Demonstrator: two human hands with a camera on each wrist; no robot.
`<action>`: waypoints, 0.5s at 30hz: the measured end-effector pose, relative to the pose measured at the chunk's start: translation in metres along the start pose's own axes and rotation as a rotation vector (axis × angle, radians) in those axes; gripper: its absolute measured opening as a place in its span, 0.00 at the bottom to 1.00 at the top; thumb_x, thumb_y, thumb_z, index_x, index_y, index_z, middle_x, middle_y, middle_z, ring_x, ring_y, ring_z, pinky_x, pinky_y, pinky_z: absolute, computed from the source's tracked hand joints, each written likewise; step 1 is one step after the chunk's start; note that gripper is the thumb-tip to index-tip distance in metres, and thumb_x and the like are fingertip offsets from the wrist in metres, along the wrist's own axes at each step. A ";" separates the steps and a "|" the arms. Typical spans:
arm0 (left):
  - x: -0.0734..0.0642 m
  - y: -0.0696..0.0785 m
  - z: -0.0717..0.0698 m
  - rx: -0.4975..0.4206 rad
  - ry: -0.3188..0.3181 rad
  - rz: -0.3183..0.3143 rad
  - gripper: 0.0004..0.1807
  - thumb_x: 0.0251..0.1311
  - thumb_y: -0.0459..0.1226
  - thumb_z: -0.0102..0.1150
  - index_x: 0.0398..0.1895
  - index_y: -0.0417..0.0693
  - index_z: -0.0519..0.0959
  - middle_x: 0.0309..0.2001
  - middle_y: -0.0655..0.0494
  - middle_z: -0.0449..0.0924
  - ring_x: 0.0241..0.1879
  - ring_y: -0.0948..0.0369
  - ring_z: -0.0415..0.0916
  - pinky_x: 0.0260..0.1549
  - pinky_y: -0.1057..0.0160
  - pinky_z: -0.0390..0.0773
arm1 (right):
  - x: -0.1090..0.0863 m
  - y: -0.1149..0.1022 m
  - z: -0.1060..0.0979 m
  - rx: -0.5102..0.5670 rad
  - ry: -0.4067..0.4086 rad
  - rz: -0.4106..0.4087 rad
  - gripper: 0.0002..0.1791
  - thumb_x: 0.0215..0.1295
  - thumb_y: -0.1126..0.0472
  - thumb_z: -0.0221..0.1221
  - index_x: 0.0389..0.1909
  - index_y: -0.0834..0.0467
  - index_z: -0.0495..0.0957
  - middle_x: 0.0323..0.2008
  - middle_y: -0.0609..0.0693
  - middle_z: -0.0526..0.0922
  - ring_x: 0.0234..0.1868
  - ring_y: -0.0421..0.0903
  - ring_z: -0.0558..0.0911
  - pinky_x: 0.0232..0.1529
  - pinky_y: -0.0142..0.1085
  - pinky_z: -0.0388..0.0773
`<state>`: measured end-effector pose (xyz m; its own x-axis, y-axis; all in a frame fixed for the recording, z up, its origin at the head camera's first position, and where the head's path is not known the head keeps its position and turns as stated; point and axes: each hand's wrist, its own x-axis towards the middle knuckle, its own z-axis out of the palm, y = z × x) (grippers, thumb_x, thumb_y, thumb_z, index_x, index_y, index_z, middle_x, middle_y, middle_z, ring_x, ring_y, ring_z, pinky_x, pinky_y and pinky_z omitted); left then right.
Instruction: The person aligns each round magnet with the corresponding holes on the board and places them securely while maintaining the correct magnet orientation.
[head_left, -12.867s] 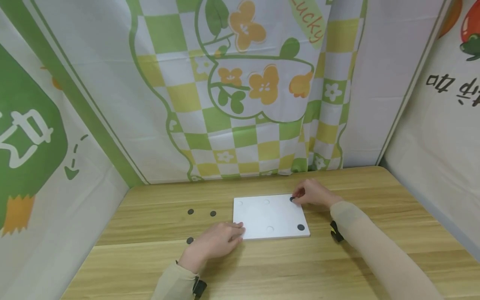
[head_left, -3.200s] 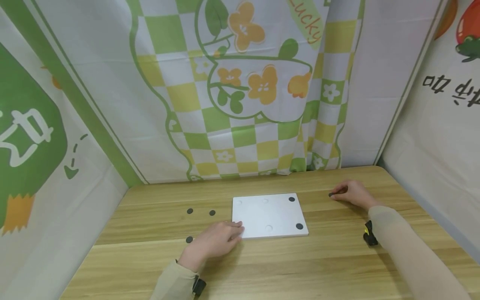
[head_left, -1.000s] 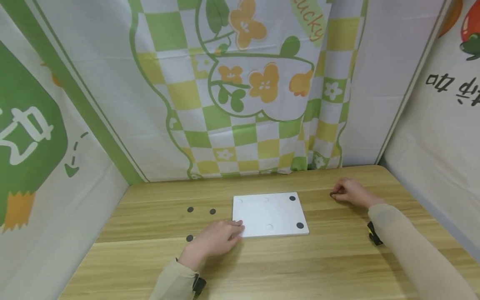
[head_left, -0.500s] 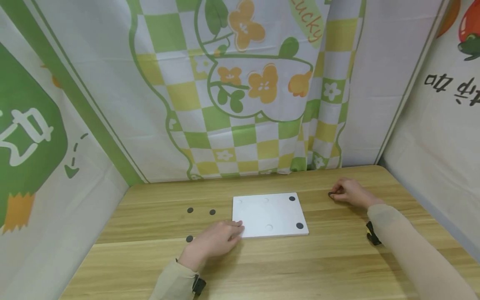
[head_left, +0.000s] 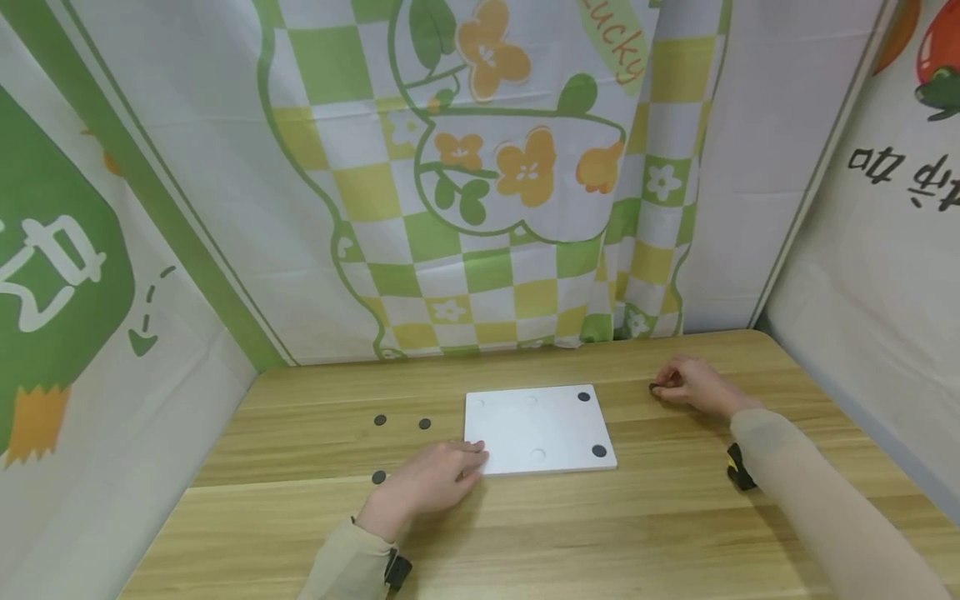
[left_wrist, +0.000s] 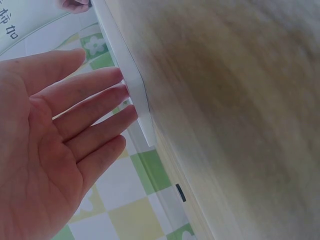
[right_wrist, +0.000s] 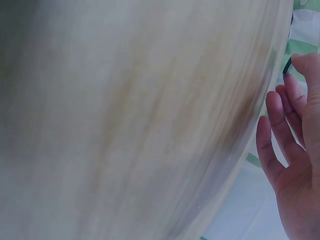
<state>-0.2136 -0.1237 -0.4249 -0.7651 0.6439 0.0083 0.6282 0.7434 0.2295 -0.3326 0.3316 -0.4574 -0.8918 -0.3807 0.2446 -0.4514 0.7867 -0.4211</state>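
A white rectangular board (head_left: 540, 429) lies flat on the wooden table. Two dark round discs sit at its right corners, a far one (head_left: 583, 397) and a near one (head_left: 599, 451). Shallow round recesses show elsewhere on its face. My left hand (head_left: 438, 477) rests its fingertips on the board's near left corner; the left wrist view shows those fingers (left_wrist: 100, 107) straight. To the right of the board, my right hand (head_left: 697, 387) pinches another dark disc (head_left: 654, 387) between thumb and finger. In the right wrist view this disc (right_wrist: 287, 66) appears edge-on, with the other fingers loosely bent.
Three more dark discs lie left of the board: one far left (head_left: 380, 420), one nearer the board (head_left: 425, 424), and one beside the left wrist (head_left: 378, 477). A patterned cloth (head_left: 495, 275) hangs behind the table (head_left: 570, 533). Fabric walls stand on both sides.
Since the oldest frame, my right hand has left the disc at the board's far right corner and pinched another one farther right. Just now it has shifted slightly left. My left hand stays put.
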 end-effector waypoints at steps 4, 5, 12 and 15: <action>0.000 0.000 0.000 0.001 -0.001 -0.002 0.20 0.68 0.42 0.49 0.59 0.44 0.75 0.63 0.49 0.72 0.62 0.51 0.70 0.63 0.52 0.69 | 0.000 -0.002 0.000 -0.001 -0.006 -0.002 0.08 0.55 0.59 0.67 0.31 0.58 0.81 0.32 0.50 0.81 0.32 0.41 0.79 0.34 0.31 0.78; 0.000 0.001 0.000 0.000 -0.002 -0.003 0.20 0.68 0.41 0.49 0.59 0.44 0.75 0.63 0.49 0.71 0.62 0.51 0.70 0.63 0.52 0.69 | 0.000 -0.002 0.000 0.000 -0.005 -0.007 0.08 0.55 0.59 0.67 0.31 0.59 0.80 0.31 0.50 0.81 0.32 0.41 0.79 0.34 0.31 0.78; -0.001 0.002 -0.001 -0.001 0.004 -0.006 0.19 0.68 0.41 0.49 0.59 0.44 0.75 0.63 0.49 0.72 0.62 0.50 0.70 0.63 0.52 0.69 | 0.002 -0.005 0.002 -0.010 0.009 -0.045 0.07 0.54 0.60 0.67 0.30 0.59 0.80 0.30 0.49 0.81 0.31 0.41 0.79 0.33 0.32 0.79; -0.001 0.001 -0.001 -0.001 0.005 -0.006 0.19 0.68 0.41 0.49 0.58 0.44 0.75 0.63 0.49 0.72 0.62 0.50 0.70 0.63 0.52 0.69 | 0.003 -0.007 0.005 -0.008 0.015 -0.064 0.07 0.54 0.60 0.68 0.30 0.59 0.81 0.30 0.49 0.81 0.31 0.41 0.79 0.33 0.32 0.79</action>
<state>-0.2124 -0.1232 -0.4236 -0.7696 0.6384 0.0115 0.6233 0.7473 0.2303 -0.3323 0.3227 -0.4576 -0.8605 -0.4230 0.2839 -0.5071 0.7650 -0.3971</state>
